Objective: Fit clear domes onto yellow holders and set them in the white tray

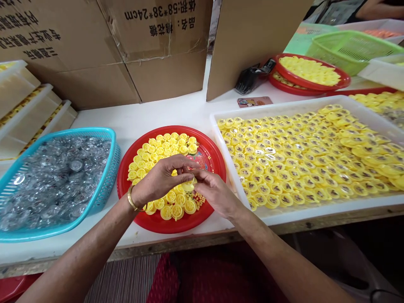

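Note:
Both my hands meet over a red plate point(212, 156) that carries several small yellow round caps point(158, 148). My left hand point(160, 181), with a gold bangle at the wrist, and my right hand point(213, 191) pinch one yellow cap point(189, 185) between their fingertips. To the left stands a turquoise basket point(109, 176) filled with clear plastic domes point(53, 181). On the right, a white tray point(284, 212) holds several rows of yellow caps with clear covers on them.
Cardboard boxes point(164, 46) stand along the back. Stacked white trays point(19, 109) are at far left. Further red plates of yellow caps point(311, 71), a green basket point(350, 48), a black tool point(252, 78) and a small card point(254, 101) lie at back right.

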`<action>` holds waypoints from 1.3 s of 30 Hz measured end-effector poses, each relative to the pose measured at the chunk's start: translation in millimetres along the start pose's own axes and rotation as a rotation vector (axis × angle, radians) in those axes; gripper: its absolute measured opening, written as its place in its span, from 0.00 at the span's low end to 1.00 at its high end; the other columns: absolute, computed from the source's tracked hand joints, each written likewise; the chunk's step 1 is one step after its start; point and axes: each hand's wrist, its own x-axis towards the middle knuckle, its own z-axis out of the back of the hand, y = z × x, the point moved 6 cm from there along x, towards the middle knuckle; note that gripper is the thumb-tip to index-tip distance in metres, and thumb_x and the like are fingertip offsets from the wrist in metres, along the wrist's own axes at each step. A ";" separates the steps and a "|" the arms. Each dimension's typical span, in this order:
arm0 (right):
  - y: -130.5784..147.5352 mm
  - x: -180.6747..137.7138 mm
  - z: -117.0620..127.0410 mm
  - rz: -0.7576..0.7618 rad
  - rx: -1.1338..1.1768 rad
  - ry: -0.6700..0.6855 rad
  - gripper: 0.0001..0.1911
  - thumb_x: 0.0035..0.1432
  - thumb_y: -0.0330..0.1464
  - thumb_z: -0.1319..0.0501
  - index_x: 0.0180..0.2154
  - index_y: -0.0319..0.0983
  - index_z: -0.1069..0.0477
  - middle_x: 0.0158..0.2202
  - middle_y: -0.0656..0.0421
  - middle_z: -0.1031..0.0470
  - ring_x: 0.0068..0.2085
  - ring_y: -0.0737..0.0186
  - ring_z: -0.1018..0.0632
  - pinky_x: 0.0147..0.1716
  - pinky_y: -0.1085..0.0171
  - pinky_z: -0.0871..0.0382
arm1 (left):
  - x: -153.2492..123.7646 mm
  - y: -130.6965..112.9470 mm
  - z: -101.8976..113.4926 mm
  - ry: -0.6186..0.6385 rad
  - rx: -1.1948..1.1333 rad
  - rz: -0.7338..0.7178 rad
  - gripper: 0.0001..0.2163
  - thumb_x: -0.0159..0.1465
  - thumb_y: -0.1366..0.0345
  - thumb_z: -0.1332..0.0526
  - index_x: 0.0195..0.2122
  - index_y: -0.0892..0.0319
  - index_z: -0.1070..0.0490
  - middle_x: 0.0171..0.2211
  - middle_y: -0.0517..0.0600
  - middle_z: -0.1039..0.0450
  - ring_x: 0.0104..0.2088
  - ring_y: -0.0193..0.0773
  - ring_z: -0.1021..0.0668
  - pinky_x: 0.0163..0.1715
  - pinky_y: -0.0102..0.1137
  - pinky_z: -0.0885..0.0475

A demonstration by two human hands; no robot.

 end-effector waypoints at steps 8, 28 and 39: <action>2.5 -1.4 -1.9 0.013 0.095 0.046 0.12 0.57 0.33 0.42 0.43 0.42 0.25 0.39 0.58 0.24 0.39 0.63 0.26 0.38 0.63 0.33 | -4.0 7.5 2.6 -0.087 -0.053 0.101 0.10 0.50 0.76 0.31 0.33 0.55 0.19 0.35 0.52 0.25 0.37 0.36 0.26 0.39 0.29 0.31; 5.3 -1.5 1.5 -0.012 0.255 -0.214 0.12 0.52 0.33 0.35 0.41 0.42 0.29 0.42 0.59 0.24 0.44 0.63 0.24 0.45 0.61 0.30 | -22.1 24.0 -14.3 -0.301 -0.193 0.295 0.09 0.60 0.65 0.36 0.40 0.57 0.20 0.22 0.47 0.26 0.21 0.30 0.27 0.20 0.23 0.31; 5.7 -0.3 7.0 -0.041 0.269 -0.254 0.13 0.50 0.36 0.32 0.38 0.42 0.29 0.37 0.60 0.24 0.39 0.64 0.23 0.41 0.61 0.28 | -20.1 17.5 -14.9 -0.255 -0.065 0.196 0.11 0.61 0.66 0.39 0.43 0.53 0.22 0.29 0.48 0.23 0.26 0.33 0.27 0.28 0.27 0.32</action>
